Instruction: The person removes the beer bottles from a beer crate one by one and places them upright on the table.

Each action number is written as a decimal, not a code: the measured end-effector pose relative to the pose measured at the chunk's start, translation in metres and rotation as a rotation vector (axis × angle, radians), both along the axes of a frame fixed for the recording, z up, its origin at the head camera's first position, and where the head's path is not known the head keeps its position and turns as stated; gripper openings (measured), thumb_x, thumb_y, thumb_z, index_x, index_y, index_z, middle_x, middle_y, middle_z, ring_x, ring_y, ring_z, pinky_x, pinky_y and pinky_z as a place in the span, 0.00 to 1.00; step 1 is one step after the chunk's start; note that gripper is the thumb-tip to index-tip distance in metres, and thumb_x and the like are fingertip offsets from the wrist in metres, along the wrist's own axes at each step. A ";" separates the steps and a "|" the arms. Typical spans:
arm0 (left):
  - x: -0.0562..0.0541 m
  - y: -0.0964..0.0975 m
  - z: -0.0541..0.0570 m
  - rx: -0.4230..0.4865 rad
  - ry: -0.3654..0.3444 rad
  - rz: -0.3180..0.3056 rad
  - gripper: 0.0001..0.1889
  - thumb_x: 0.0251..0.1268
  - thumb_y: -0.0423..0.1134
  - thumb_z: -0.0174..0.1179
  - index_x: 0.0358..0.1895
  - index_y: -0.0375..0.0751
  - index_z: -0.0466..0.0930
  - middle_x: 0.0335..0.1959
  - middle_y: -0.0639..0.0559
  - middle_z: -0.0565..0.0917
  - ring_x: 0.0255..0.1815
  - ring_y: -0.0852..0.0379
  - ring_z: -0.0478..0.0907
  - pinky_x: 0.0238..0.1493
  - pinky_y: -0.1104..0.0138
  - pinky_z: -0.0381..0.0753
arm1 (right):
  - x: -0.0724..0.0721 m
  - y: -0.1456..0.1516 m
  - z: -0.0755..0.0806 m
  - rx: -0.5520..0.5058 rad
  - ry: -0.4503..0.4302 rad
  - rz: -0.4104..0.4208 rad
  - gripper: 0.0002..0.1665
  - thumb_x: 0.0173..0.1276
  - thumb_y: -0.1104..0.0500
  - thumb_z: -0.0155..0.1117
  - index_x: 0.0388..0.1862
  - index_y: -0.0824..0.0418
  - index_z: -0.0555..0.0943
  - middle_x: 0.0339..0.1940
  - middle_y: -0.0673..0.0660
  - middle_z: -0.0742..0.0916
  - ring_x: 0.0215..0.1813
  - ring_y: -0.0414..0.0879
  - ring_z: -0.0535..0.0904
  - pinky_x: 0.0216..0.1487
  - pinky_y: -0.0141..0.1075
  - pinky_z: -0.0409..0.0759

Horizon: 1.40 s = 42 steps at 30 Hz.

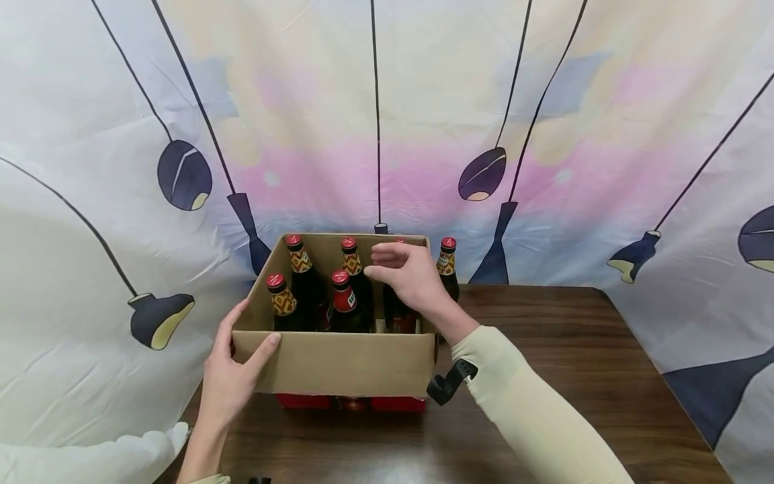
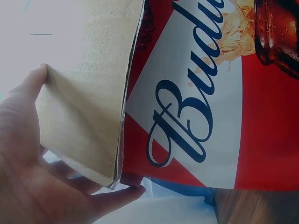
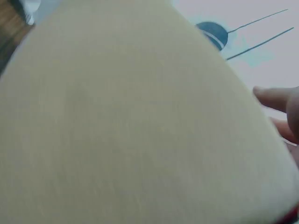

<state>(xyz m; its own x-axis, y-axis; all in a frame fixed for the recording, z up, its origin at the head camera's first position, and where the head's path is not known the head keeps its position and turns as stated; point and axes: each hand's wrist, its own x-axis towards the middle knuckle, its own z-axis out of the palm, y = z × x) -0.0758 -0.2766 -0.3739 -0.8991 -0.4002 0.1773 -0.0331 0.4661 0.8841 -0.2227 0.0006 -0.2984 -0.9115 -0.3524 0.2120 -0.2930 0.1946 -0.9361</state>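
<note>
Seen from the head view, with the cardboard box (image 1: 320, 251) as the dial, the left hand (image 1: 234, 376) sits at eight o'clock, gripping the near corner: its thumb presses the plain face of the front flap (image 1: 345, 366) while the fingers wrap the outer side. That hold probably steadies the box and keeps the flap folded outward, so that the mouth is unobstructed. The flap leans away from the red printed side, as the left wrist view shows. The right hand (image 1: 406, 272) hangs over the mouth at two o'clock, its fingers loosely bent and apart from the thumb, with nothing visible between them; it likely comes in from this side because the other one occupies the opposite corner. In the right wrist view the pale sleeve (image 3: 135, 116) hides nearly everything except a few fingers. Relative to the right hand, a partly covered bottle (image 1: 396, 312) stands directly at six o'clock, and whether the palm touches its neck cannot be told. The red-necked bottle (image 1: 343, 299) is at eight o'clock and a gold-necked bottle (image 1: 352, 263) at nine, just beside the thumb; two more gold-necked ones stand farther out that way. Outside the box, at the hand's three o'clock, another upright bottle (image 1: 447, 265) stands near the wall of the carton.
</note>
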 end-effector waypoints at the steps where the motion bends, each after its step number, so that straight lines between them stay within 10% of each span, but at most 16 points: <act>1: 0.000 0.000 0.000 0.003 0.001 -0.001 0.45 0.72 0.53 0.68 0.86 0.69 0.52 0.83 0.41 0.61 0.75 0.38 0.65 0.68 0.39 0.67 | 0.002 -0.004 0.000 0.014 -0.009 0.000 0.24 0.70 0.58 0.76 0.64 0.59 0.86 0.61 0.61 0.89 0.63 0.52 0.86 0.64 0.48 0.83; 20: -0.001 0.000 0.002 0.017 0.033 0.003 0.44 0.72 0.51 0.68 0.85 0.70 0.53 0.84 0.44 0.60 0.75 0.39 0.63 0.68 0.39 0.65 | 0.008 -0.045 -0.001 0.283 -0.158 0.135 0.31 0.68 0.60 0.77 0.70 0.60 0.81 0.59 0.59 0.89 0.64 0.54 0.82 0.68 0.51 0.79; 31: 0.001 -0.001 0.001 0.007 0.023 0.025 0.44 0.73 0.51 0.68 0.85 0.69 0.53 0.83 0.44 0.62 0.73 0.40 0.66 0.64 0.47 0.67 | 0.007 -0.052 -0.008 0.409 -0.106 0.166 0.12 0.70 0.51 0.76 0.49 0.52 0.92 0.40 0.50 0.89 0.42 0.45 0.76 0.45 0.39 0.74; 42: -0.002 0.002 -0.005 0.027 0.055 0.003 0.44 0.72 0.50 0.68 0.85 0.70 0.54 0.84 0.45 0.60 0.76 0.40 0.63 0.68 0.38 0.65 | 0.006 -0.044 -0.005 0.296 -0.104 0.053 0.28 0.68 0.50 0.78 0.65 0.54 0.87 0.64 0.55 0.88 0.64 0.51 0.83 0.61 0.46 0.83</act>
